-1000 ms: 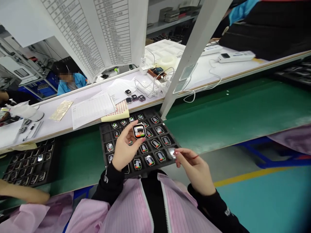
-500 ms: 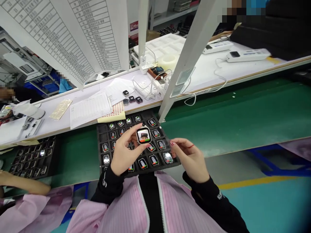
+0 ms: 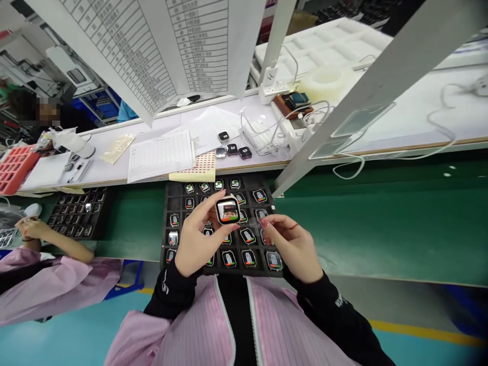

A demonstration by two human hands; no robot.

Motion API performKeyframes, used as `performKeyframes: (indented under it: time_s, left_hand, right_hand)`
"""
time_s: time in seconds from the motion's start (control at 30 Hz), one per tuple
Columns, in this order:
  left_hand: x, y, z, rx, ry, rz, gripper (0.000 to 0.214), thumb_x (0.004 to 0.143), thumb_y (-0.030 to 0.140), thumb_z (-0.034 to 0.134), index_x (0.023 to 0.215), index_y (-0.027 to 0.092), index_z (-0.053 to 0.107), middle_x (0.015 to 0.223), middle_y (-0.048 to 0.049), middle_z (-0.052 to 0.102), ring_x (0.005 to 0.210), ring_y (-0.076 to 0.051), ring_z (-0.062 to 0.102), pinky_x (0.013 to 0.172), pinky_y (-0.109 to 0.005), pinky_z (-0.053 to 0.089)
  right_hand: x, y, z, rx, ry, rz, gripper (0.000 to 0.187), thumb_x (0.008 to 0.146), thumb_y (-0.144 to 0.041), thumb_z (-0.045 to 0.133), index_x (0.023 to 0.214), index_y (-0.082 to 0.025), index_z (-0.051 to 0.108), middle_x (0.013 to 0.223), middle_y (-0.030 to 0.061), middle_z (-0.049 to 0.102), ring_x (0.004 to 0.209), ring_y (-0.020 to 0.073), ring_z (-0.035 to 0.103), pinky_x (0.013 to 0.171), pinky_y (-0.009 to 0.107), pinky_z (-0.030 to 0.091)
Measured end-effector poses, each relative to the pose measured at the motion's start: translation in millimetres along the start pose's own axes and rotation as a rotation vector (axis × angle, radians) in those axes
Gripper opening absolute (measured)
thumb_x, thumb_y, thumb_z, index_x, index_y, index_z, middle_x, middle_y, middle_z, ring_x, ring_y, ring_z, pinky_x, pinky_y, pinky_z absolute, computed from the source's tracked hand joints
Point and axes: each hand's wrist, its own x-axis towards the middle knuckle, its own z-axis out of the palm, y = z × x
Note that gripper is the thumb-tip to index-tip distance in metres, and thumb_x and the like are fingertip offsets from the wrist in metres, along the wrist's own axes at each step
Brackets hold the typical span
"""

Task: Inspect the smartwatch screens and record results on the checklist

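My left hand (image 3: 198, 241) holds a small square smartwatch body (image 3: 227, 210) by its edges, its lit screen facing up, above a black compartment tray (image 3: 166, 218). Several more watch bodies with lit screens lie in the tray's slots (image 3: 248, 257). My right hand (image 3: 292, 246) hovers over the tray's right side. Its thumb and forefinger are pinched together just right of the held watch, and I see nothing between them.
The tray rests on a green conveyor belt (image 3: 362, 218). A second black tray (image 3: 78, 213) lies to the left, by a co-worker's arm (image 3: 57, 241). Behind are a white shelf with papers (image 3: 160, 155), three loose watches (image 3: 232, 149) and cables, plus a slanted white post (image 3: 366, 96).
My right hand left the shiny watch at the tray's near right corner and came up beside the held watch. My view swung left and nearer. The left hand keeps holding its watch.
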Motion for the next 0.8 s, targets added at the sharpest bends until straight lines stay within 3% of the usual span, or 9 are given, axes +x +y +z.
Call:
performKeyframes:
  time_s: [0.27, 0.6, 0.8]
  left_hand:
    - [-10.6, -2.4, -11.3, 0.012, 0.040, -0.020, 0.056, 0.080, 0.030, 0.077, 0.132, 0.031, 0.059, 0.108, -0.0035, 0.069, 0.079, -0.013, 0.063, 0.071, -0.026, 0.055]
    - [-15.7, -3.5, -25.9, -0.022, 0.003, 0.028, 0.055, 0.079, 0.028, 0.078, 0.131, 0.028, 0.060, 0.105, -0.0046, 0.069, 0.078, -0.013, 0.063, 0.066, -0.024, 0.055]
    - [-20.1, -8.7, -43.0, -0.019, -0.048, 0.033, 0.056, 0.080, 0.029, 0.077, 0.132, 0.029, 0.059, 0.109, -0.0047, 0.069, 0.079, -0.014, 0.063, 0.069, -0.026, 0.056]
  right_hand:
    - [-2.8, -1.5, 16.2, 0.001, -0.055, 0.035, 0.049, 0.066, -0.061, 0.083, 0.082, -0.017, 0.069, 0.064, 0.0012, 0.058, 0.053, 0.0097, 0.050, 0.048, 0.019, 0.045]
    - [-23.4, 7.1, 24.3, -0.012, -0.007, 0.015, 0.049, 0.068, -0.061, 0.083, 0.083, -0.016, 0.068, 0.066, 0.0019, 0.059, 0.054, 0.0102, 0.051, 0.049, 0.019, 0.047]
    - [-36.1, 15.0, 39.7, -0.010, 0.021, -0.015, 0.046, 0.071, -0.059, 0.081, 0.084, -0.017, 0.068, 0.066, 0.0023, 0.059, 0.054, 0.0106, 0.050, 0.049, 0.020, 0.047]
